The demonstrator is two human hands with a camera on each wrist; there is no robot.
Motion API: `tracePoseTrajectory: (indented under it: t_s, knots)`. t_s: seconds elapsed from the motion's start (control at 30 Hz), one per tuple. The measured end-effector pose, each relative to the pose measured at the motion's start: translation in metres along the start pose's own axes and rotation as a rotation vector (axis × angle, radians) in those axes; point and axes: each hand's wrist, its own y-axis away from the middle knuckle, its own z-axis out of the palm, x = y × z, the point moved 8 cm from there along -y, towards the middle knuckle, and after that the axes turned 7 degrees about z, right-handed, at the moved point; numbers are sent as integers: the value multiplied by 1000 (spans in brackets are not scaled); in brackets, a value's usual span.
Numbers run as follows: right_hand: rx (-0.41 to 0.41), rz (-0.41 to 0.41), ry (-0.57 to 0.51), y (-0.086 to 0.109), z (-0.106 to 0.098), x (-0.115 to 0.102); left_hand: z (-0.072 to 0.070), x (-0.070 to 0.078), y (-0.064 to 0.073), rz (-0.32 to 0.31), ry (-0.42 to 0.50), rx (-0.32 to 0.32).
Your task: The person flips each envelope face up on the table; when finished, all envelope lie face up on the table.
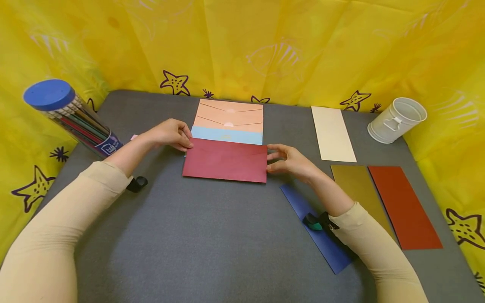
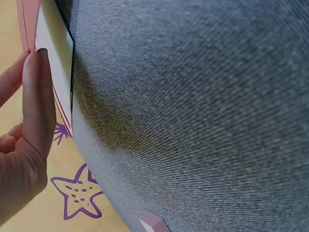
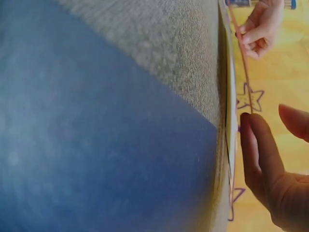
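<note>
A dark red envelope (image 1: 225, 160) is held level over the near end of an overlapping stack. My left hand (image 1: 171, 134) pinches its left edge between thumb and fingers; the left wrist view shows the hand (image 2: 29, 130) with the edge at its fingertips. At the right edge my right hand (image 1: 289, 161) pinches it with its fingertips, while one finger of that hand (image 3: 275, 159) stands apart in the right wrist view. Behind it lie a light blue envelope (image 1: 227, 134) and peach envelopes (image 1: 231, 113) with pointed flaps, partly covered.
Beneath my right forearm lies a blue envelope (image 1: 299, 206). Gold (image 1: 352, 181), orange-red (image 1: 405, 206) and cream (image 1: 333, 134) ones lie to the right. A white metal cup (image 1: 394, 122) stands at the back right. A tube of pencils (image 1: 75, 120) with a blue lid stands at left.
</note>
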Motion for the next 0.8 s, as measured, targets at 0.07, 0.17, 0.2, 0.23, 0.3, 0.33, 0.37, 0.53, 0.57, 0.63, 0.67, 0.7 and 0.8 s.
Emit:
tracePoseTrajectory:
  t_s: [0.07,0.17,0.2,0.23,0.3,0.33,0.37,0.53,0.57,0.63,0.67,0.7,0.8]
  knots:
    - [-24,6,1,0,3,1,0,-2,1,-11,-33,9]
    - [-59,19,9,0,8,3,0,-3,3,-24,-98,12]
    - [-67,24,11,0,9,4,0,-4,3,-28,-119,12]
    - [-73,27,15,0,10,4,0,-4,3,-30,-140,13]
    - [-81,31,16,0,11,5,0,-5,3,-32,-176,15]
    - [-83,34,13,0,12,6,1,-5,3,-32,-186,15]
    - [-84,37,14,0,12,6,1,-6,3,-32,-195,16]
    - [-80,55,18,-1,13,7,2,-7,4,-43,-224,14]
    - [-79,58,18,-1,13,7,2,-8,4,-45,-226,14]
    - [-78,63,15,-1,14,7,2,-8,4,-50,-227,14]
    - [-78,66,13,-1,14,7,2,-8,4,-53,-226,14]
    - [-77,68,9,-1,14,7,2,-9,4,-55,-226,13]
    - [-77,77,-2,-1,15,8,3,-9,4,-60,-226,6]
